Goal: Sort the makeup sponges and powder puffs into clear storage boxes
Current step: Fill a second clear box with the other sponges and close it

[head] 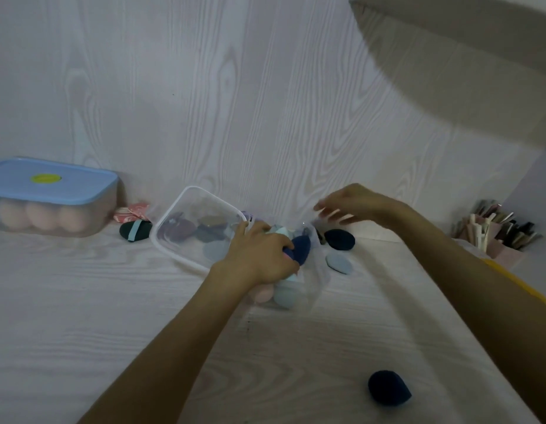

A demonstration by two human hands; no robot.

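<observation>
Left hand [259, 255] grips a navy sponge [300, 246] over the sponge box [319, 270]; seat it deep, while the blurred right hand [354, 206] hovers with fingers loosely spread, empty.

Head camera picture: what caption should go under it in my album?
Left hand grips a dark blue sponge over a clear box; right hand hovers open.

A pale wood-grain table [82, 301] carries a blue-lidded box [51, 182] of pink sponges [39, 214] and a navy sponge [388, 387].
</observation>
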